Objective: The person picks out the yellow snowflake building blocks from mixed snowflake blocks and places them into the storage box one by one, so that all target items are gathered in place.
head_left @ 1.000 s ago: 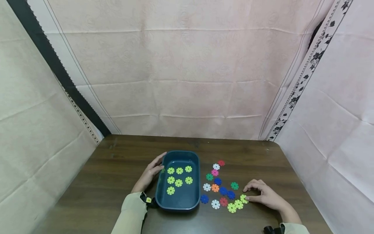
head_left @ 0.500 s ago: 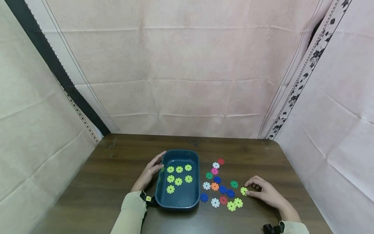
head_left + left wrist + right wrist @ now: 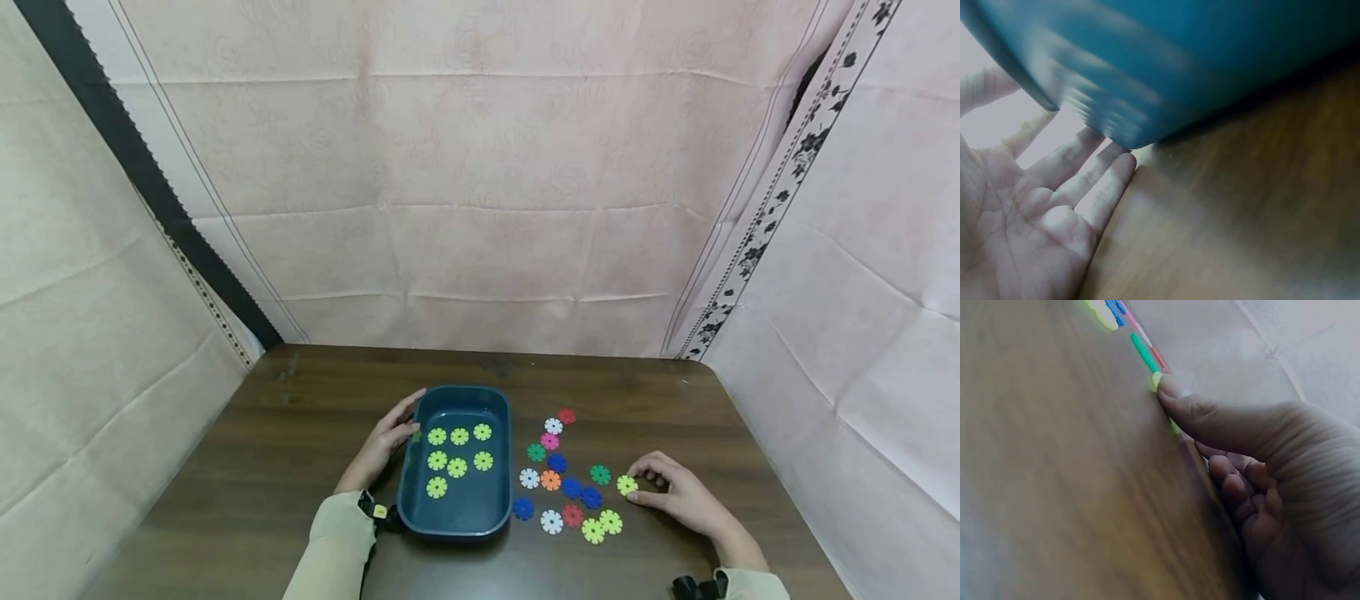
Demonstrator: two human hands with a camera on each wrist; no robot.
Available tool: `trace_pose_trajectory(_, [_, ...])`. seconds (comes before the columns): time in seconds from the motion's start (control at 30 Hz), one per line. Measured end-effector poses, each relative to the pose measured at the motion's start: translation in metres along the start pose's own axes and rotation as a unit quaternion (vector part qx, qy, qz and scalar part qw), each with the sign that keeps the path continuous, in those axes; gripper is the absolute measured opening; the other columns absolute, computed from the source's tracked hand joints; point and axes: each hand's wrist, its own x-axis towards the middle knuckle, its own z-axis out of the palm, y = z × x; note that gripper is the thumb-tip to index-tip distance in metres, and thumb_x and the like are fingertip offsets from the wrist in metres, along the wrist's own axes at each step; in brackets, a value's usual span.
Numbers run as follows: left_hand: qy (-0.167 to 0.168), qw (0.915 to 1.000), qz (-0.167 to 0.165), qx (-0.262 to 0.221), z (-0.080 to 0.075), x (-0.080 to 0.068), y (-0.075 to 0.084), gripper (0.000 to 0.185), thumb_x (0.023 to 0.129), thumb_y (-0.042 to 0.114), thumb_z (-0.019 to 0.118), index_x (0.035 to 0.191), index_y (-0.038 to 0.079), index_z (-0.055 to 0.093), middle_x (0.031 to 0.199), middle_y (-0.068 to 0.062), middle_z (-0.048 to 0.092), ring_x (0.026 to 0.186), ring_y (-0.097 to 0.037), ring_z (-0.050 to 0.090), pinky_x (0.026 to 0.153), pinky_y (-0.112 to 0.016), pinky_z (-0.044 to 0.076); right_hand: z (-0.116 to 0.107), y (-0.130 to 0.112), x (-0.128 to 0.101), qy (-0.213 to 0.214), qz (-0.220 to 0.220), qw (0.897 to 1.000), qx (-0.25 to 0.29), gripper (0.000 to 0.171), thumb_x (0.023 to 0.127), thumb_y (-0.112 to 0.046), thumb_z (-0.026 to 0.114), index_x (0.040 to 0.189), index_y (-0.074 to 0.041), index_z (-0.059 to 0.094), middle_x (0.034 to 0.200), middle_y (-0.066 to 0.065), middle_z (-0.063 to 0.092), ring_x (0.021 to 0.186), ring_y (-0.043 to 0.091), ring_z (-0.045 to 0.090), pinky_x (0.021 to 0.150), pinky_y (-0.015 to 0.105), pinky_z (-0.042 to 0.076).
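One yellow-green disc (image 3: pixel 627 485), pinched at its edges by thumb and forefinger of the right hand (image 3: pixel 675 493), just beside a green disc (image 3: pixel 600 475); presumably light, stiff, best held rim-to-rim; left hand (image 3: pixel 381 443), fingers nearly straight, touches the tray (image 3: pixel 480 510)

I see the yellow disc (image 3: pixel 627 485) has moved farther off, now parted from the two near yellow discs (image 3: pixel 593 531), with the right hand's (image 3: pixel 678 493) thumb and forefinger at its edge.

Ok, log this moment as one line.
left hand: touching blue tray | right hand: pinching yellow-green flower disc | tray: seven matching discs | tabletop: two more matching discs
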Motion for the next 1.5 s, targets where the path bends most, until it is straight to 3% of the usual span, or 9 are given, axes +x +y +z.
trace_pose_trajectory(0.17, [0.022, 0.9996, 0.013, 0.011, -0.002, 0.006, -0.017, 0.054, 0.106, 0.017, 0.048, 0.156, 0.032, 0.036, 0.157, -0.008, 0.038, 0.141, -0.035, 0.038, 0.114, -0.062, 0.025, 0.003, 0.001, 0.003, 0.024, 0.050, 0.998, 0.004, 0.021, 0.087, -0.031, 0.079, 0.101, -0.023, 0.065, 0.088, -0.003, 0.059, 0.077, 0.011, 0.052, 0.065, 0.026, 0.044])
trace_pose_trajectory(0.27, [0.019, 0.9998, 0.009, 0.005, -0.003, 0.008, -0.020, 0.054, 0.106, 0.018, 0.048, 0.156, 0.032, 0.036, 0.158, -0.008, 0.037, 0.142, -0.034, 0.037, 0.114, -0.062, 0.025, 0.006, 0.003, 0.005, 0.051, 0.068, 0.996, 0.007, 0.019, 0.089, -0.029, 0.078, 0.101, -0.022, 0.065, 0.085, -0.003, 0.061, 0.074, 0.011, 0.055, 0.063, 0.026, 0.045])
trace_pose_trajectory(0.67, [0.019, 0.9998, 0.009, 0.006, -0.005, 0.005, -0.021, 0.054, 0.104, 0.022, 0.052, 0.155, 0.033, 0.038, 0.159, -0.004, 0.036, 0.144, -0.032, 0.034, 0.114, -0.062, 0.024, 0.012, 0.000, 0.007, 0.104, 0.061, 0.992, 0.045, 0.014, 0.090, -0.021, 0.077, 0.099, -0.017, 0.067, 0.083, -0.003, 0.066, 0.072, 0.012, 0.059, 0.062, 0.026, 0.049])
trace_pose_trajectory(1.1, [0.015, 0.9996, 0.020, 0.007, -0.003, 0.007, -0.023, 0.054, 0.104, 0.022, 0.051, 0.156, 0.032, 0.037, 0.151, -0.009, 0.045, 0.135, -0.033, 0.045, 0.111, -0.061, 0.031, 0.007, -0.008, 0.025, 0.071, 0.041, 0.991, 0.102, 0.013, 0.093, -0.018, 0.074, 0.103, -0.013, 0.069, 0.092, 0.003, 0.071, 0.081, 0.017, 0.066, 0.069, 0.027, 0.053])
trace_pose_trajectory(1.27, [0.025, 0.9995, 0.017, 0.004, -0.003, 0.006, -0.025, 0.054, 0.103, 0.020, 0.051, 0.155, 0.033, 0.039, 0.149, -0.005, 0.048, 0.132, -0.030, 0.048, 0.110, -0.060, 0.032, 0.006, -0.020, 0.042, 0.047, 0.032, 0.994, 0.090, 0.011, 0.094, -0.025, 0.074, 0.100, -0.018, 0.069, 0.089, 0.000, 0.070, 0.079, 0.017, 0.066, 0.067, 0.029, 0.053])
trace_pose_trajectory(1.5, [0.029, 0.9993, 0.023, 0.007, -0.002, 0.006, -0.025, 0.054, 0.103, 0.018, 0.051, 0.154, 0.033, 0.040, 0.150, -0.006, 0.047, 0.133, -0.031, 0.048, 0.109, -0.060, 0.033, 0.012, -0.043, 0.071, 0.003, -0.013, 0.997, 0.082, 0.008, 0.096, -0.028, 0.071, 0.101, -0.022, 0.069, 0.093, -0.003, 0.070, 0.086, 0.017, 0.066, 0.075, 0.030, 0.055])
